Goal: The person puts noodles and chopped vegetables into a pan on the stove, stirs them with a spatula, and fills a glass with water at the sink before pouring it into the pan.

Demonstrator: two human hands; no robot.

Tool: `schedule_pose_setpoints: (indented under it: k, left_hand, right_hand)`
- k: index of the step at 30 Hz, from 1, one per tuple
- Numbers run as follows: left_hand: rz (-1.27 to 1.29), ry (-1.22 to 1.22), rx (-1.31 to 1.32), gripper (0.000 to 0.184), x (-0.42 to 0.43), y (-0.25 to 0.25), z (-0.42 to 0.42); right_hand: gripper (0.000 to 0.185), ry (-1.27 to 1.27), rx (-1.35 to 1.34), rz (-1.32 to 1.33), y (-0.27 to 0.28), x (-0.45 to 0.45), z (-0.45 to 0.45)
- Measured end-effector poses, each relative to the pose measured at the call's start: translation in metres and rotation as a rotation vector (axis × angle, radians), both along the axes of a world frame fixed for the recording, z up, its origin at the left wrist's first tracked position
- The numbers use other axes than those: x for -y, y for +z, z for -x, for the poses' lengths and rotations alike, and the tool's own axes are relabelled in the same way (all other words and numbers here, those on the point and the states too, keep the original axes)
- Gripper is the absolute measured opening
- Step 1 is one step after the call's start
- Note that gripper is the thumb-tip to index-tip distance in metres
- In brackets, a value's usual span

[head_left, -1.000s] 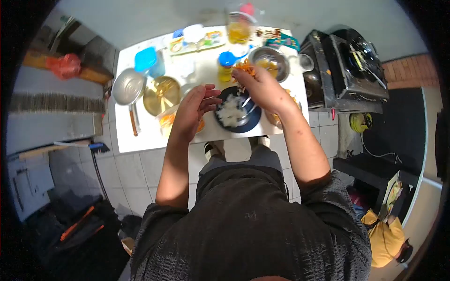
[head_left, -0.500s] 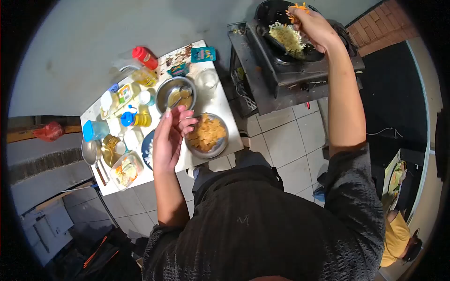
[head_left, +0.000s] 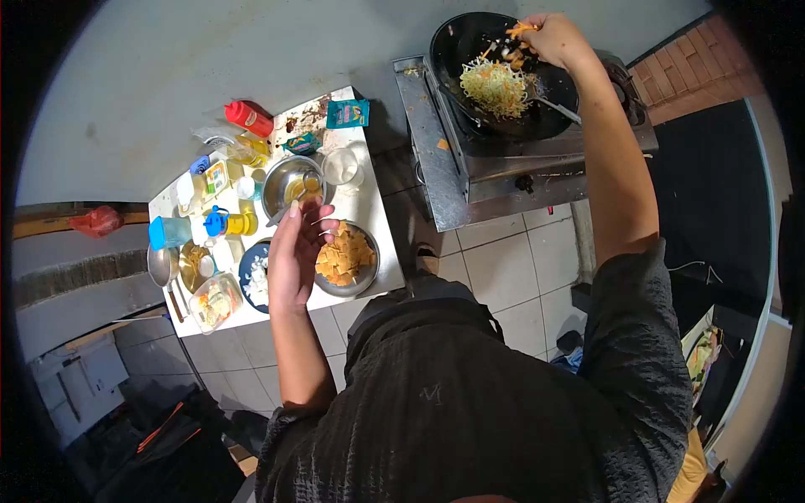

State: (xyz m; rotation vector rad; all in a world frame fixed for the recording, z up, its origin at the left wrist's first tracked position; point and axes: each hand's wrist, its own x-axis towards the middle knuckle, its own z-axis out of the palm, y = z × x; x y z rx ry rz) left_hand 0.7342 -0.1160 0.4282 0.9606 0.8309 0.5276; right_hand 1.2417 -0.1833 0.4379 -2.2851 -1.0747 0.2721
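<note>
While stretching the right hand [head_left: 555, 40] over a round black wok [head_left: 453, 54] on a metal stove [head_left: 495, 189], pinched a small bunch of thin orange shreds [head_left: 523, 29] between closed fingertips at the far right rim. Saw pale yellow-green strands [head_left: 495, 88] heaped in the wok, lower and to the left, beside a slim metal utensil [head_left: 560, 110]. Held the left hand [head_left: 293, 256] with fingers open and loosely curled over the white tabletop [head_left: 360, 205], between a dark blue plate [head_left: 244, 270] of white pieces and a round metal bowl [head_left: 356, 290] of flat orange-brown pieces. Could not tell whether touching that bowl.
</note>
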Motion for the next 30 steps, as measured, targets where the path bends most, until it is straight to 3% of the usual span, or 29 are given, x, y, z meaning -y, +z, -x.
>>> schedule_pose_setpoints:
  k: [6, 9, 11, 15, 17, 18, 20, 22, 24, 26, 28, 30]
  left_hand:
    - [-0.016, -0.015, -0.014, 0.048, 0.0, 0.004, -0.012]
    - [-0.006, -0.008, -0.001, 0.047, -0.002, 0.004, -0.011]
    - [-0.008, 0.003, -0.014, 0.047, -0.003, 0.003, -0.009]
    - [0.013, 0.018, -0.011, 0.045, -0.007, 0.001, -0.003]
    - [-0.007, 0.017, -0.019, 0.043, -0.008, -0.001, 0.004]
    - [-0.03, 0.014, -0.025, 0.042, -0.009, -0.002, 0.008]
    - [-0.015, 0.073, -0.02, 0.026, -0.012, -0.003, 0.016]
    - [-0.09, 0.124, -0.049, 0.024, -0.017, -0.011, 0.032]
    - [-0.082, 0.182, -0.039, 0.018, -0.022, -0.014, 0.053]
    - [-0.106, 0.24, -0.044, 0.015, -0.027, -0.011, 0.074]
    - [-0.057, 0.273, -0.011, 0.021, -0.035, -0.009, 0.103]
    - [-0.011, 0.363, -0.045, 0.024, -0.044, -0.008, 0.135]
  right_hand:
    - [0.02, 0.006, -0.106, -0.055, -0.005, 0.0, -0.007]
    - [0.022, 0.063, 0.055, -0.18, -0.012, 0.0, -0.014]
    - [0.029, -0.026, 0.249, 0.132, 0.005, 0.001, -0.005]
    - [0.033, -0.024, 0.335, 0.149, 0.003, 0.009, 0.004]
    - [0.036, -0.231, 0.466, 0.211, 0.029, 0.012, 0.049]
    - [0.036, -0.218, 0.466, 0.211, 0.027, 0.014, 0.05]
    - [0.039, -0.212, 0.763, 0.369, 0.02, 0.017, 0.048]
    - [0.041, -0.361, 0.508, 0.379, 0.041, 0.002, 0.075]
    - [0.043, -0.34, 0.512, 0.441, 0.041, -0.003, 0.081]
    - [0.045, -0.385, 0.865, 0.326, 0.035, -0.007, 0.1]
    - [0.044, -0.507, 0.674, 0.422, 0.064, -0.033, 0.148]
    - [0.045, -0.402, 0.72, 0.311, 0.064, -0.048, 0.176]
